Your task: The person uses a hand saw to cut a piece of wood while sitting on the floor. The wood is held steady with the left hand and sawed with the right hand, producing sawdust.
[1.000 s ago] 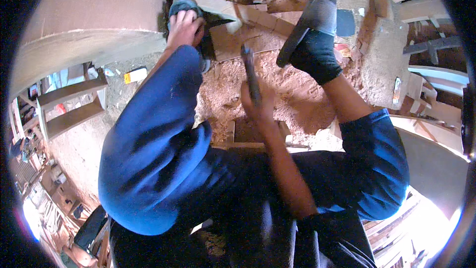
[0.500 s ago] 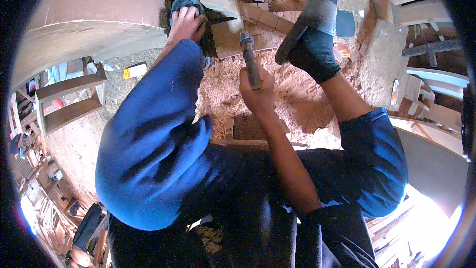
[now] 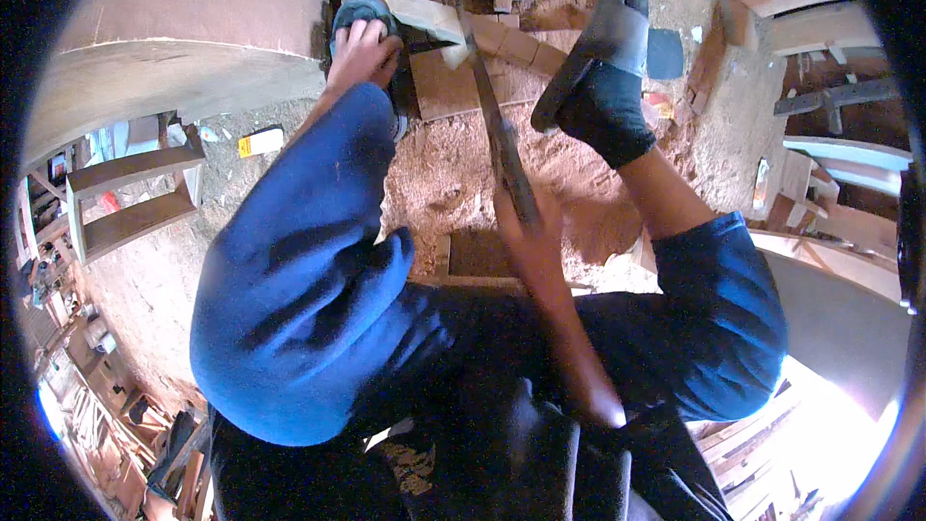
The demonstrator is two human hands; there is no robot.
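My right hand (image 3: 531, 222) is wrapped round the grip of a long, narrow file-like tool (image 3: 489, 101). Its thin far part runs up beside the end of a pale wooden piece (image 3: 424, 14); blur hides whether they touch. My left hand (image 3: 364, 53) has its fingers curled at the front of my dark left slipper (image 3: 365, 8), beside that wooden piece. What lies under those fingers is hidden. My right foot wears a dark sock and a grey slipper (image 3: 617, 34), and stands to the right of the tool.
Sawdust (image 3: 444, 164) covers the ground between my legs, with wooden blocks (image 3: 511, 43) beyond it. A large curved wooden panel (image 3: 193, 39) stands at the left, above a small wooden frame (image 3: 135, 222). A dark wood block (image 3: 482, 253) lies close to my lap.
My right hand has drawn the tool back toward my body and slightly right, so more of its length shows. My left hand stays at the slipper.
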